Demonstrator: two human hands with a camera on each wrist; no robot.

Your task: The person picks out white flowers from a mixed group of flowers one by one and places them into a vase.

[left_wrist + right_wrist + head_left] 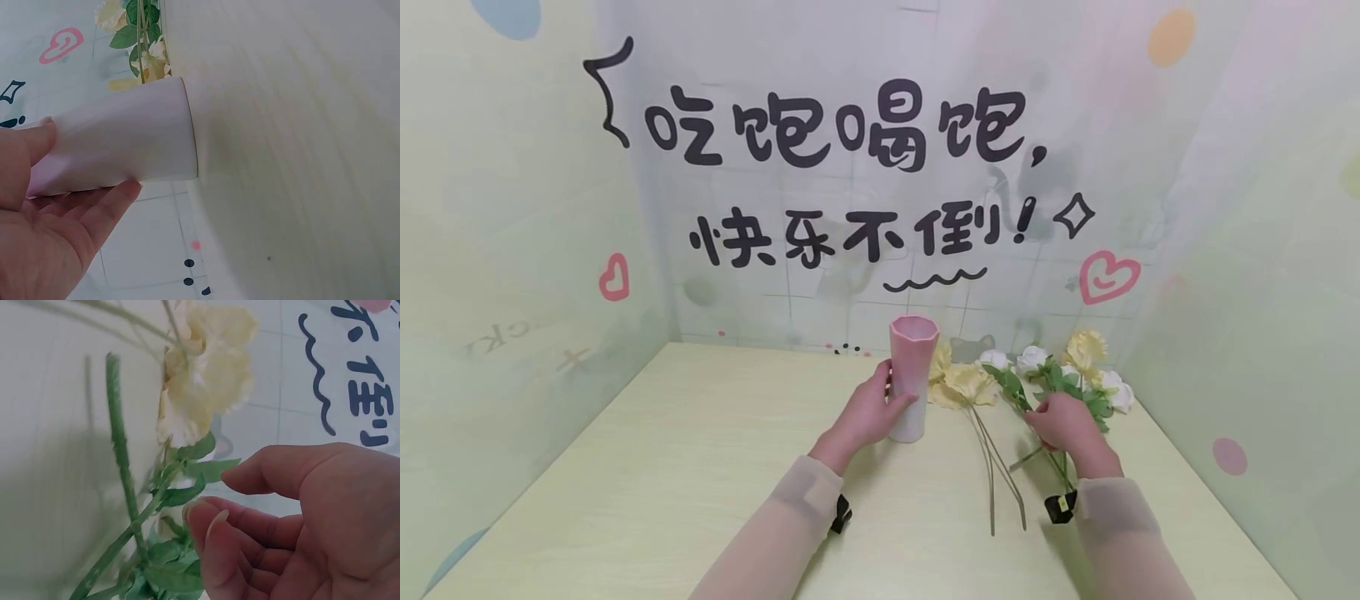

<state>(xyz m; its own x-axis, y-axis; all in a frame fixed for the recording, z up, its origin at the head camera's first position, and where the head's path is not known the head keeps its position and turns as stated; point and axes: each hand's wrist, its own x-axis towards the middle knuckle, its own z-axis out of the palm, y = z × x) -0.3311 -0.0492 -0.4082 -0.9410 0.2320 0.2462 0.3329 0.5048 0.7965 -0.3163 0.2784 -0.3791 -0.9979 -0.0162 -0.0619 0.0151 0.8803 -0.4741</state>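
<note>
My left hand [868, 412] grips a tall faceted vase [913, 367], pink at the rim and fading to white below. It stands upright on the table, and in the left wrist view the thumb and fingers lie on opposite sides of its white body [131, 137]. Over on the right, my right hand [1067, 423] is among leafy artificial flower stems. Its thumb and bent fingers [215, 528] stand apart beside green leaves [181, 494] in the right wrist view, with no stem seen between them. Yellow flowers [967, 386] with thin stems lie between vase and right hand.
White roses [1032, 359] and another yellow flower [1086, 350] lie at the table's back right. A pale wood-grain table [700, 467] meets printed cloth walls at the back and sides. Each wrist wears a black camera [1061, 507].
</note>
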